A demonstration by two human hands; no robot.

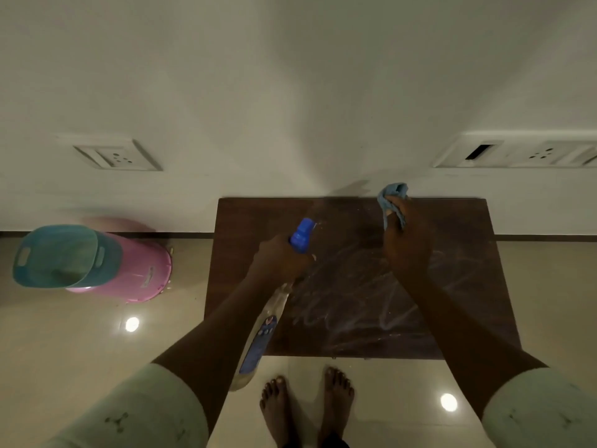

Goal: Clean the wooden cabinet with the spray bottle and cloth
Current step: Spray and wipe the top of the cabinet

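Gripping 1 spray bottle (302, 236) w/ left hand (281, 258); right hand (405, 244) clutching 1 cloth (392, 198) over cabinet (452, 286).

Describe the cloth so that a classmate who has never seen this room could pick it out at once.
Find the dark wooden cabinet against the white wall, its top streaked with pale smears. Above its far edge, the right hand holds up a small crumpled cloth. It is soft and pale blue, unlike the hard, bright blue spray bottle gripped in the left hand.

Spray bottle (302, 236) over streaked cabinet (355, 286)
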